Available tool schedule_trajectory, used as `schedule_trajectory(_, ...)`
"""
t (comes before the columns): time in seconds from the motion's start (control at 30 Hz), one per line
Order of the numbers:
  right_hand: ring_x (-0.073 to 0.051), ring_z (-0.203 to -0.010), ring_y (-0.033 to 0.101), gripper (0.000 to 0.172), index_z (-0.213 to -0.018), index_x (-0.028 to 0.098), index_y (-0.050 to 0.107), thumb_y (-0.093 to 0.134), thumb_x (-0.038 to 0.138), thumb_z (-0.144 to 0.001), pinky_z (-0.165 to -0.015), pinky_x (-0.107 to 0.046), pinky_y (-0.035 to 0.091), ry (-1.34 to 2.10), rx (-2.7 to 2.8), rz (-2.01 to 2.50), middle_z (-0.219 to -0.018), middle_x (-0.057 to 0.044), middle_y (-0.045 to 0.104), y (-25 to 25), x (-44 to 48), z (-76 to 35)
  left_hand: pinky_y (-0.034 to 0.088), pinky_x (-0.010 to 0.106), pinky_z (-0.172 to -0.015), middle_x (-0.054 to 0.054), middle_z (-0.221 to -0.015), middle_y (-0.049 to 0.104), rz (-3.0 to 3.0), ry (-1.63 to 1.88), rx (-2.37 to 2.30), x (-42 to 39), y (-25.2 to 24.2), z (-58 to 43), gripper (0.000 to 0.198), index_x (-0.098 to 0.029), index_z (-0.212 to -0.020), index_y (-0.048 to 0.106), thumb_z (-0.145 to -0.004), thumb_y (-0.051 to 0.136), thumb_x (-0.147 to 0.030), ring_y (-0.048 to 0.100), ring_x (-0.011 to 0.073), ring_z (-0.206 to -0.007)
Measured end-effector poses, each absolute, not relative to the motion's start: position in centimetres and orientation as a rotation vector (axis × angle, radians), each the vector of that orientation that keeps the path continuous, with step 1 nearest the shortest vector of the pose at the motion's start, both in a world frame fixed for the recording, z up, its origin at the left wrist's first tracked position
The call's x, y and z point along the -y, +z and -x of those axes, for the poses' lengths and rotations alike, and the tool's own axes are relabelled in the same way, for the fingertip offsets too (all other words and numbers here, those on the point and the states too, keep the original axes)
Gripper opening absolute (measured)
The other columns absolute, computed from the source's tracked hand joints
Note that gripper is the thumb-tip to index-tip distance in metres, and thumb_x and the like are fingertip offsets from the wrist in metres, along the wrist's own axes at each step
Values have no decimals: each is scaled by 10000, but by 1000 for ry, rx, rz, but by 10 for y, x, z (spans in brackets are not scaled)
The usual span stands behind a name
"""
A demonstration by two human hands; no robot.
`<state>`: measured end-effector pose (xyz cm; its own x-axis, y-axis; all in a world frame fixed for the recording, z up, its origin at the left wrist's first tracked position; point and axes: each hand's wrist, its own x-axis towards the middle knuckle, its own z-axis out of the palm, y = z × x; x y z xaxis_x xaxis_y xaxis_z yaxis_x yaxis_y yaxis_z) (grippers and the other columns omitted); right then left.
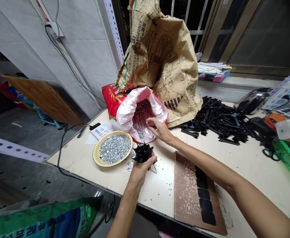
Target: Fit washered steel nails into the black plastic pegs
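My left hand (142, 168) is closed around a bunch of black plastic parts (143, 152), held upright above the table. A thin, pale stick-like piece shows just below that hand. My right hand (161, 130) is at the mouth of a white-lined bag (126, 110), its thumb and forefinger apart, and nothing shows between them. Inside the bag lie many thin metal pins or long screws (141, 120), reddish at the back and silvery in front. Left of my left hand, a yellow dish (96, 160) holds small silvery metal pieces like nuts or washers (115, 148), with some spilled beside it.
A large brown paper sack (182, 76) stands behind the bag. Black plastic parts (219, 119) are heaped at the back right, near scissors (270, 153) and a green basket (287, 162). A brown board (184, 198) with black pads lies in front. A cable (60, 152) hangs over the left edge.
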<state>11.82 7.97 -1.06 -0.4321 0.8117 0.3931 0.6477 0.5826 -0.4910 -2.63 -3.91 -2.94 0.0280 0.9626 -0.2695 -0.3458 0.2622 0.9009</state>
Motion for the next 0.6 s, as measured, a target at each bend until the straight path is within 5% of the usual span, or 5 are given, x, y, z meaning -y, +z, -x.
schedule_trajectory(0.07,-112,-773,562,496,-1380,208,283,467,269,-924,-737,-242,461,639,1900,1019,-900,2,593,7,-59,-127,518,282,-669,31,-779,663,-761,1159,-1064,37,-29,25,382,-125,-866,687,-536,828,-253,619,133,-665)
schedule_trajectory(0.2,-113,-729,592,409,-1237,253,416,557,358,-867,-709,-250,506,993,1606,865,-807,28,592,29,-21,-135,504,270,-598,8,-725,646,-795,1118,-1057,34,-30,15,403,-123,-880,673,-533,828,-257,594,113,-573)
schedule_trajectory(0.6,-132,-852,622,192,-1025,192,603,588,286,-858,-784,-259,468,884,1852,818,-926,-23,663,26,-3,-142,507,284,-587,12,-726,650,-775,1134,-1128,35,-25,7,364,-121,-812,671,-511,828,-255,593,123,-583)
